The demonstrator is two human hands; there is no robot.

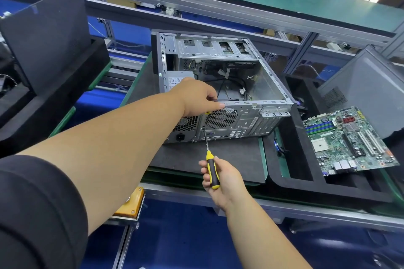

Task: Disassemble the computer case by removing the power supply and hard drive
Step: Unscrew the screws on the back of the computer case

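One computer case [220, 87] lies on its side with the open side up, on a dark foam mat [229, 159] at the middle of the bench. Its rear panel faces the person, showing one round fan grille [220, 118] and a honeycomb vent. One power supply [179, 81] sits in the case's near-left corner; its top carries a white label with print too small to read, and its power socket [180, 137] shows on the rear panel. The hard drive cannot be made out among the black cables inside.

The left hand [200, 97] rests on the top rear edge of the case, fingers curled over the rim and gripping it. The right hand [220, 178] grips one yellow-and-black screwdriver [209, 159], whose tip touches the rear panel just below the fan grille, beside the power supply.

To the right, one green motherboard [349, 140] lies tilted on a black foam tray [306, 172]; no writing on it is legible. One grey side panel [371, 85] leans behind it. One orange box [131, 205] sits at the bench's near edge
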